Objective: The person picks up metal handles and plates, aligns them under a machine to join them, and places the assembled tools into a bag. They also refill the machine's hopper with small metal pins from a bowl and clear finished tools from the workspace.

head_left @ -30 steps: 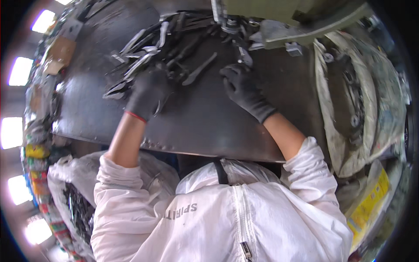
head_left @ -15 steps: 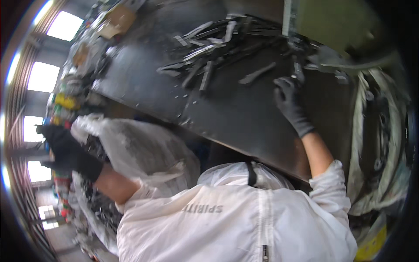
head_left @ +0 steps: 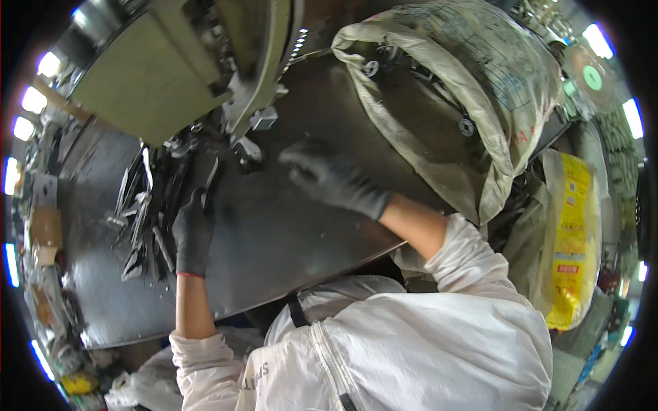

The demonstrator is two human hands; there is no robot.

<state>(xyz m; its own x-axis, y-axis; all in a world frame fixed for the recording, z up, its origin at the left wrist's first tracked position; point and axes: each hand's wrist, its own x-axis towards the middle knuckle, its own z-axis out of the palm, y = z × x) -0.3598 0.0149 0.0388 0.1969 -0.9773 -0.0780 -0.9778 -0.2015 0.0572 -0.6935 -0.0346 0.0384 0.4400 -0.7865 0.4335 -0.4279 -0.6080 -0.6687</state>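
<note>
Head view shows you the dark metal table filling the middle, its near edge curving past your chest. At upper right an open woven sack crowds that side. Bare tabletop lies between your hands. Your right hand hovers at centre, fingers loosely spread. Your left hand, fingers together, touches the metal strips at left.

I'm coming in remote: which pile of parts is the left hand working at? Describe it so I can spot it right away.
Start at the dark metal table under the olive-green machine. On the table's left part lies a heap of slim dark metal strips, with the gloved left hand at its right edge. Unlike the open woven sack at the right, the strips lie loose on the surface.
</note>
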